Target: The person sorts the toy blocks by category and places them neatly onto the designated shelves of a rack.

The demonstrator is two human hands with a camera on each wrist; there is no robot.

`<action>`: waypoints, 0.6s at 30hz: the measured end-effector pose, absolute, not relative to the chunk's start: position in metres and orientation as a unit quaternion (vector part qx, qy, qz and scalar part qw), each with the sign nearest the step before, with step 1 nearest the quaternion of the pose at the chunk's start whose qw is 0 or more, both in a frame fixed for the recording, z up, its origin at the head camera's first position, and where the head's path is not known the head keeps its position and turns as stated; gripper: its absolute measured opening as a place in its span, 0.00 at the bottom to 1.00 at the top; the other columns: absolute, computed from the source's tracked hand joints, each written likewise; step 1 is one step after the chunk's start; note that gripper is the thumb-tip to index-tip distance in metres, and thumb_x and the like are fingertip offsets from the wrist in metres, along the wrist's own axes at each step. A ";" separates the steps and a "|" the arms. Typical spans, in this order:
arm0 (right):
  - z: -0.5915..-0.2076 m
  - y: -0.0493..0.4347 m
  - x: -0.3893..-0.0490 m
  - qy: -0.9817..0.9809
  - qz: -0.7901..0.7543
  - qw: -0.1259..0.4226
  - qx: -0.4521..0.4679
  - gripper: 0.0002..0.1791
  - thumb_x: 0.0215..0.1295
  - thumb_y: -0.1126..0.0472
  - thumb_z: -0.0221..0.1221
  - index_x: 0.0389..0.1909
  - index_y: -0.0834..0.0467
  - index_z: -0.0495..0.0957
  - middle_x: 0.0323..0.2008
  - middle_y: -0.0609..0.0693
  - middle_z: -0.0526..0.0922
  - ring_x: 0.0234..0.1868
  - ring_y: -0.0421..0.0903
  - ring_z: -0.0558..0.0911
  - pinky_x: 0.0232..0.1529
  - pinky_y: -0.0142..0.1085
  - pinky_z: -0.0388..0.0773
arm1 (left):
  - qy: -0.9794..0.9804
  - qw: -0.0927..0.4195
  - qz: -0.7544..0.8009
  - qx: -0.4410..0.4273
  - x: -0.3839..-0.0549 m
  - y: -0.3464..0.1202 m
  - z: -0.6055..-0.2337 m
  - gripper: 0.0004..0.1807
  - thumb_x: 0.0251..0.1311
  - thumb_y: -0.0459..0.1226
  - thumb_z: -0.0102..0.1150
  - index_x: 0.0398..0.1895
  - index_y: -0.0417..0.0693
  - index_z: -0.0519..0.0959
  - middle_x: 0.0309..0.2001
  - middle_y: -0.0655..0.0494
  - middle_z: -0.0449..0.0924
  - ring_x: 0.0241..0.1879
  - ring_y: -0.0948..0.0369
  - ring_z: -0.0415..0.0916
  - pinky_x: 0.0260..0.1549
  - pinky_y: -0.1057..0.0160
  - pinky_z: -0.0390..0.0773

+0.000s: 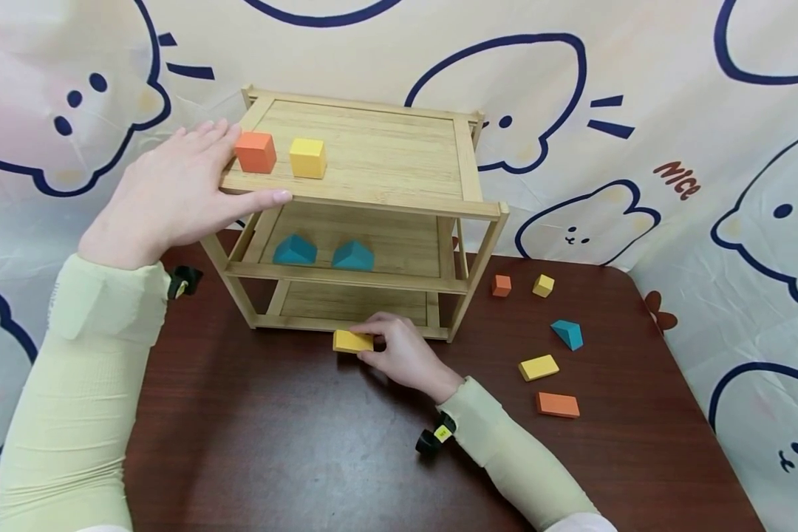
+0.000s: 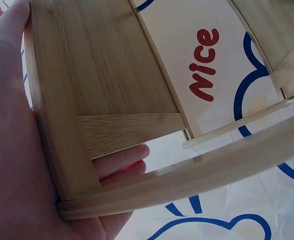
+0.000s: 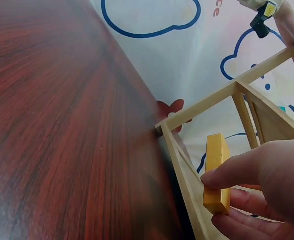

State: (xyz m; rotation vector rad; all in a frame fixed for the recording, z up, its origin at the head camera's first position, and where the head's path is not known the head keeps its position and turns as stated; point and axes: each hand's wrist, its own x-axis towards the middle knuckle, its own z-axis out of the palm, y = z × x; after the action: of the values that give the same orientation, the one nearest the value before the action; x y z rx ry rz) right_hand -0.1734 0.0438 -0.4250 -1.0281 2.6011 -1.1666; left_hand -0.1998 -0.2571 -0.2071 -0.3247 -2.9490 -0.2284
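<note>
A three-tier wooden shelf stands on the table. My left hand grips its top left front corner, thumb along the front edge; in the left wrist view fingertips show past the wood. Beside that hand, an orange cube and a yellow cube sit on the top tier. Two blue triangular blocks lie on the middle tier. My right hand pinches a yellow rectangular block between thumb and fingers, just in front of the bottom tier. A sliver of orange shows behind it.
Right of the shelf on the dark table lie a small orange cube, a yellow cube, a blue triangular block, a yellow rectangular block and an orange one. A patterned curtain surrounds the table's back and sides.
</note>
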 end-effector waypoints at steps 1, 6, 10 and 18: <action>-0.426 0.042 -0.174 0.858 -0.384 0.057 -0.337 0.22 0.64 0.66 0.69 0.60 0.58 0.83 0.48 0.49 0.83 0.46 0.42 0.81 0.47 0.36 0.82 | -0.987 0.084 -0.077 -0.110 -0.200 -0.257 -0.207 0.62 0.61 0.74 0.47 0.80 0.35 0.46 0.78 0.32 0.45 0.76 0.34 0.44 0.73 0.39 0.44; -0.430 0.030 -0.178 0.857 -0.382 0.060 -0.342 0.22 0.64 0.66 0.68 0.60 0.60 0.83 0.48 0.51 0.83 0.43 0.42 0.81 0.45 0.37 0.82 | -0.987 0.088 -0.077 -0.114 -0.200 -0.256 -0.206 0.62 0.61 0.74 0.47 0.80 0.34 0.47 0.78 0.31 0.46 0.76 0.35 0.44 0.73 0.40 0.44; -0.432 0.021 -0.182 0.860 -0.369 0.052 -0.349 0.22 0.63 0.66 0.68 0.59 0.59 0.83 0.49 0.51 0.84 0.41 0.43 0.80 0.41 0.30 0.78 | -0.987 0.085 -0.079 -0.110 -0.201 -0.256 -0.207 0.62 0.61 0.74 0.47 0.80 0.35 0.47 0.78 0.32 0.45 0.76 0.35 0.43 0.72 0.38 0.44; -0.428 0.003 -0.191 0.871 -0.356 0.050 -0.335 0.22 0.62 0.65 0.69 0.58 0.56 0.84 0.48 0.49 0.85 0.36 0.44 0.79 0.36 0.27 0.74 | -0.987 0.081 -0.079 -0.110 -0.201 -0.257 -0.207 0.62 0.61 0.74 0.47 0.81 0.35 0.46 0.78 0.32 0.44 0.76 0.34 0.42 0.73 0.40 0.42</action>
State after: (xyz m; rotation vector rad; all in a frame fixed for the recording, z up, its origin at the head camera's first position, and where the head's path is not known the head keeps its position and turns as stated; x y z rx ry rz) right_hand -0.1906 0.0028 -0.4280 -1.0212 2.6505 -1.0851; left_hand -0.2013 -0.2566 -0.2072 -0.3274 -2.9511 -0.2371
